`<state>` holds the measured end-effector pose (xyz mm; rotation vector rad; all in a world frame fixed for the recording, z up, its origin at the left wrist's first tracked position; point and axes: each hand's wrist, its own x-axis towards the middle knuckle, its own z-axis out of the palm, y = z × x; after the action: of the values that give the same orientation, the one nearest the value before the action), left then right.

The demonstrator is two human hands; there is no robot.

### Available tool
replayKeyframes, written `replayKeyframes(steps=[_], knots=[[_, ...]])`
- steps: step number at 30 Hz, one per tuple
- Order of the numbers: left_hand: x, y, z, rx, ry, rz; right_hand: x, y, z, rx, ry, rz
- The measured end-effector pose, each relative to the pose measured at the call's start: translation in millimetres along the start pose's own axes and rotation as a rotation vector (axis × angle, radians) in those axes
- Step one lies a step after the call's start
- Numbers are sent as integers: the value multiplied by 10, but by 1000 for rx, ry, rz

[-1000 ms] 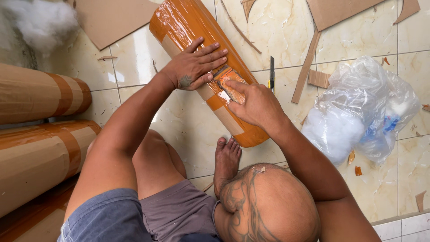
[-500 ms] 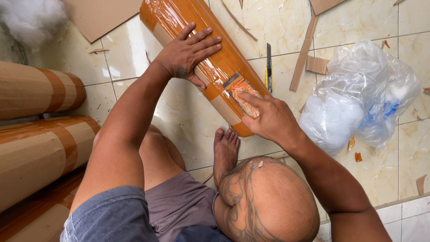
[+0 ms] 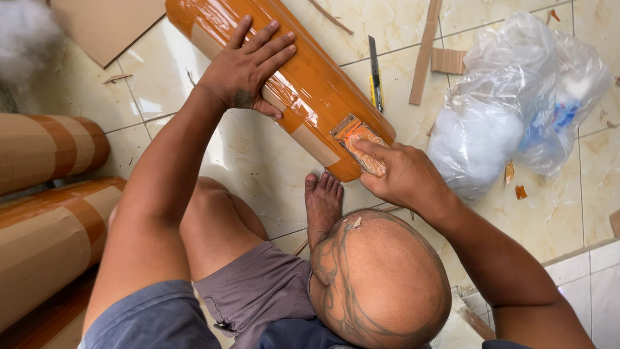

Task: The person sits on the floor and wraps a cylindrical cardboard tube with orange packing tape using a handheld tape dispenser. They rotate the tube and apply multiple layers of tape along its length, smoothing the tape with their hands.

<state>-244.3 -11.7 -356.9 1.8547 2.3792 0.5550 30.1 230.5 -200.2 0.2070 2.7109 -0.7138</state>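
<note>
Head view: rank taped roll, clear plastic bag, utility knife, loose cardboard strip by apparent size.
1. taped roll, part out of frame
2. clear plastic bag
3. cardboard strip and utility knife: similar length, too close to rank; the strip runs off frame.

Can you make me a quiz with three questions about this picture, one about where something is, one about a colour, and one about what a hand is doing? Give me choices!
1. Where is the utility knife?
A. On the floor tiles beside the roll
B. In the plastic bag
C. In the left hand

2. What colour is the tape around the cardboard roll?
A. Blue
B. Orange-brown
C. Green

3. What is the left hand doing?
A. Lying flat on top of the roll
B. Gripping the knife
C. Resting on the knee

Answers:
1. A, the knife lies on the tiles just past the roll, touched by no hand.
2. B, shiny orange-brown tape covers the roll.
3. A, its fingers are spread on the roll, while the right hand presses a tape piece near the roll's end.
</note>
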Motion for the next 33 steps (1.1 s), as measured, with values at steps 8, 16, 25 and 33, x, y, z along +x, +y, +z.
replayKeyframes(steps=[8,16,25,33], knots=[[388,1098,209,208,-267,5,-5,107,-30,86,44,-52],[538,1493,319,99,-177,-13,-125,323,26,62,72,-81],[591,1487,440,37,-72,36,-653,753,83,19,78,-48],[596,1533,481,28,-109,8,-1102,1156,281,-35,113,-41]])
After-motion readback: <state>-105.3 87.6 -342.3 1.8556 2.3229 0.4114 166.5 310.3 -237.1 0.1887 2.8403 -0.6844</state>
